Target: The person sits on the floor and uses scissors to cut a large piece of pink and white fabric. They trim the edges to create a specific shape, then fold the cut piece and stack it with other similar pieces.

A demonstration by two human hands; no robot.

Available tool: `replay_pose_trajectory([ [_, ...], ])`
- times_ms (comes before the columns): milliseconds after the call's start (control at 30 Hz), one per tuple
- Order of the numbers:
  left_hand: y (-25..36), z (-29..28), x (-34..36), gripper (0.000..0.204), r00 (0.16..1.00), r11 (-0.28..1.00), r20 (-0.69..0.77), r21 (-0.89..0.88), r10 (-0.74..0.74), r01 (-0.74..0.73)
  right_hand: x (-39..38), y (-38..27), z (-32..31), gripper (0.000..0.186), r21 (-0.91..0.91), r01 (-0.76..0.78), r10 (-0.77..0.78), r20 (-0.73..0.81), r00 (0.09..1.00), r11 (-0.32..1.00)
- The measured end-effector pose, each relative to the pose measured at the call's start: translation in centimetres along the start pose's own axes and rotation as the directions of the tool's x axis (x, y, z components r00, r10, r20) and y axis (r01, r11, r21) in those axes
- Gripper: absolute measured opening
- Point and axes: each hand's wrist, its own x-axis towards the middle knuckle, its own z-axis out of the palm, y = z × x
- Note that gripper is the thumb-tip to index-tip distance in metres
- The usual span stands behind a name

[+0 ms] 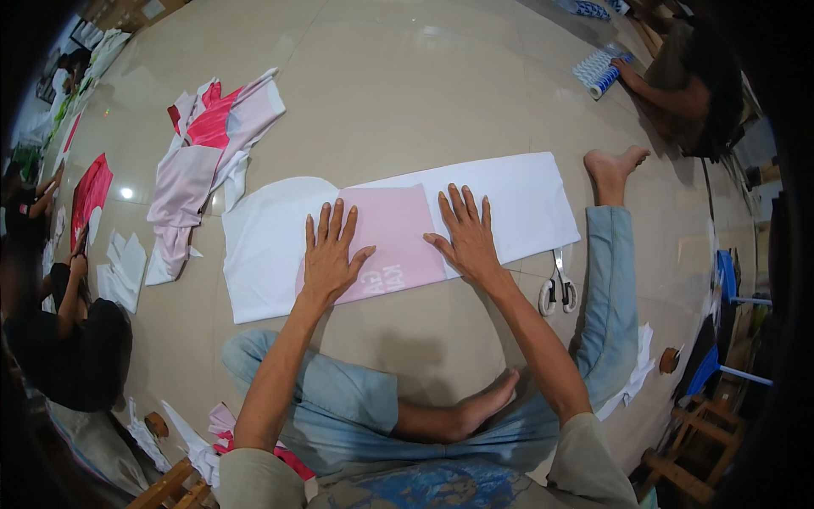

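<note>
A long piece of white fabric [500, 204] lies flat on the floor in front of my legs, with a pale pink panel [392, 225] across its middle that bears faint white lettering. My left hand [331, 254] presses flat where the pink panel meets the white on the left, fingers spread. On the panel's right side rests my right hand [466, 233], also flat with the fingers apart. A pair of scissors [557, 287] with pale handles lies by the fabric's lower right edge, its blade tips tucked at or under the cloth.
Crumpled pink and white cloth [203, 161] lies to the far left. White scraps [123, 270] and a red-pink piece [91, 188] are near a seated person [64, 339]. At the far right another person [695, 93] touches a blue-and-white roll [604, 78]. A wooden stool [697, 450] stands lower right.
</note>
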Motion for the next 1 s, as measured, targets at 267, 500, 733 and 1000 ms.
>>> replay_pose_trajectory([
  [267, 4.1, -0.1, -1.0, 0.075, 0.995, 0.998, -0.104, -0.059, -0.005, -0.001, -13.0, 4.9, -7.0, 0.04, 0.276, -0.34, 0.421, -0.334, 0.843, 0.899],
  [500, 4.4, 2.1, -1.2, 0.073, 0.988, 1.0, -0.152, -0.012, 0.013, -0.015, -22.1, 7.2, -6.0, 0.042, 0.138, -0.557, 0.571, -0.291, 0.767, 0.819],
  [733, 10.0, 2.4, 0.4, 0.072, 0.989, 0.998, -0.137, -0.054, -0.047, 0.04, -22.2, 3.9, -9.8, 0.057, 0.404, -0.707, 0.768, 0.015, 0.64, 0.58],
  [1000, 10.8, 4.2, 1.0, 0.067, 0.984, 0.996, -0.156, -0.049, -0.083, 0.076, -25.7, -1.8, -8.5, 0.073, 0.799, -0.197, 0.399, 0.478, 0.783, -0.568],
])
